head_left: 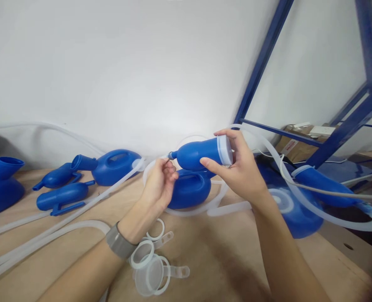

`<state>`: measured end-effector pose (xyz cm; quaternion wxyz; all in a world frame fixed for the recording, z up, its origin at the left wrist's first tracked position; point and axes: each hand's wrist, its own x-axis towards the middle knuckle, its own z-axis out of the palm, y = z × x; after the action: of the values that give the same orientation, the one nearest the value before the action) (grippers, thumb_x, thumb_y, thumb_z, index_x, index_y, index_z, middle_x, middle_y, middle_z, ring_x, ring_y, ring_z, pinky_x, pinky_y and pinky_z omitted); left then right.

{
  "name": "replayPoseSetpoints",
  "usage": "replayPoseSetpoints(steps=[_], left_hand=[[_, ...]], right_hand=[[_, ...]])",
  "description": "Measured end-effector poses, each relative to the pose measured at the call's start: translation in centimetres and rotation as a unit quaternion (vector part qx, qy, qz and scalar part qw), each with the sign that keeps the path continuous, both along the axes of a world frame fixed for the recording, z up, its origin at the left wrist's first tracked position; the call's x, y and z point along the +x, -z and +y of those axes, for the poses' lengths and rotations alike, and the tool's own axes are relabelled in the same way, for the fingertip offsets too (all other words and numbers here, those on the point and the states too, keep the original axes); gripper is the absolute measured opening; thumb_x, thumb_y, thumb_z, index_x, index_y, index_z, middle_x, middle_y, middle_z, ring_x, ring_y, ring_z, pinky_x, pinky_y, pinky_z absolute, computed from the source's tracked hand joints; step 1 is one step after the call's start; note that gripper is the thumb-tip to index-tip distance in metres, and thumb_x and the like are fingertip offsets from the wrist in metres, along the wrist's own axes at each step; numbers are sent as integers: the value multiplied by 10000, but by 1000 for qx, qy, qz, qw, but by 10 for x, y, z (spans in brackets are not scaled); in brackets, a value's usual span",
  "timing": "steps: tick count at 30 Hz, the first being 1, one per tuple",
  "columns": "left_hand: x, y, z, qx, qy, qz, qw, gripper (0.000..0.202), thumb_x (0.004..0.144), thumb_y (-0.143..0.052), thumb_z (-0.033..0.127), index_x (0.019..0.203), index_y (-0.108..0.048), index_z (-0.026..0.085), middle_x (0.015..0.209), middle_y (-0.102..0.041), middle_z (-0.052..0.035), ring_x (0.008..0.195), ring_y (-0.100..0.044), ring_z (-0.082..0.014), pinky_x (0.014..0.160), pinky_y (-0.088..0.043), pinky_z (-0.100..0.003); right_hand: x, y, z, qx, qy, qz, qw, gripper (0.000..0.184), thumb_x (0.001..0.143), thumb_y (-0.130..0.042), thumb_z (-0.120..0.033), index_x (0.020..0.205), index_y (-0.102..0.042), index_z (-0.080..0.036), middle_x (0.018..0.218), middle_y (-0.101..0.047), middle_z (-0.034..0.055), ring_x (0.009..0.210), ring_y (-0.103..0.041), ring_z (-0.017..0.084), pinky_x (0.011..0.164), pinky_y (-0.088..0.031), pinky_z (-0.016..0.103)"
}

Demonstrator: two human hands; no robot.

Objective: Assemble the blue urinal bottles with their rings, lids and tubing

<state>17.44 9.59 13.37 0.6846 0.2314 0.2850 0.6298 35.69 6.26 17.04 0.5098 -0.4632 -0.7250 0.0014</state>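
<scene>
My right hand [239,167] grips a blue plastic urinal funnel [196,154], lying sideways in the air, near its wide end. A translucent white cap [224,150] covers that end, against my palm. At the narrow end, my left hand [162,182] has its fingers closed on the nozzle [172,155], where something small and dark shows; my fingers partly hide it. Behind my left hand runs a translucent hose [148,170]; whether it joins the nozzle I cannot tell. Just below the funnel stands a blue urinal bottle [190,191] with a handle.
Several translucent rings and lids [149,272] lie on the wooden table [204,260]. To the left are more blue bottles [116,167], funnels [63,196] and long hoses [47,237]. At right stand another bottle with a hose [302,218] and a blue metal frame [264,54].
</scene>
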Motion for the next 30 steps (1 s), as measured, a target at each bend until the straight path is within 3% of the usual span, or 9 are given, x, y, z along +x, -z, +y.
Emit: replayPoseSetpoints(steps=[10,14,19,21,22,24,26,28,30], left_hand=[[-12,-13,2,-110,82,1,991,325,1009,-424,38,721,-464,184,565,-447,66,396,-452,-6,393,-432,-23],[-21,-19,10,-134,105,50,984,373,1012,-398,43,671,-433,191,489,-395,80,345,-405,-6,337,-365,-18],[-34,-28,12,-109,188,173,961,394,1004,-510,248,627,-575,155,501,-576,-29,398,-564,-112,363,-478,-174],[-39,-29,9,-11,180,346,921,485,982,-567,437,596,-618,149,509,-607,-71,456,-617,-178,427,-519,-260],[-41,-28,7,62,124,458,878,500,960,-587,497,599,-634,154,527,-618,-76,507,-642,-202,488,-541,-291],[-44,-25,2,223,-59,627,744,391,931,-620,493,746,-712,161,703,-710,-97,728,-711,-258,700,-590,-367],[-45,-22,-2,359,-171,660,637,298,937,-615,411,1067,-746,177,1081,-767,-126,1076,-697,-306,959,-555,-442],[-43,-21,-6,457,-125,642,603,417,986,-568,383,1339,-652,178,1334,-704,-133,1250,-633,-298,1080,-496,-450],[-41,-21,-6,487,-48,629,604,489,1015,-557,406,1430,-582,149,1323,-705,-142,1188,-663,-281,1043,-518,-417]], right_hand=[[2,-2,-1,50,9,-56,997,514,810,-792,-462,1255,-626,-265,1241,-713,75,1122,-687,320,1001,-546,479],[6,-6,-8,93,-6,-102,990,493,822,-782,-449,1266,-648,-279,1203,-743,80,1103,-703,337,1023,-537,526],[15,-10,-11,126,25,-61,990,603,811,-791,-494,1353,-616,-294,1284,-714,86,1151,-683,358,1037,-532,564],[17,-9,-7,120,42,-33,991,593,817,-780,-503,1348,-617,-296,1302,-702,76,1142,-685,352,1007,-552,557],[18,-9,-5,117,50,-18,992,575,823,-775,-498,1338,-621,-295,1298,-702,72,1127,-689,345,989,-563,548],[18,-8,-1,106,60,-1,993,531,836,-768,-480,1312,-630,-291,1270,-708,67,1094,-694,329,960,-579,528],[17,-8,1,93,54,1,994,505,844,-763,-470,1297,-633,-288,1258,-707,66,1086,-692,322,956,-581,516],[15,-8,2,74,27,-3,997,517,843,-766,-471,1305,-623,-289,1270,-697,63,1093,-687,316,960,-581,506],[13,-8,1,58,1,-4,998,526,839,-770,-482,1305,-617,-291,1278,-689,58,1105,-680,311,961,-582,493]])
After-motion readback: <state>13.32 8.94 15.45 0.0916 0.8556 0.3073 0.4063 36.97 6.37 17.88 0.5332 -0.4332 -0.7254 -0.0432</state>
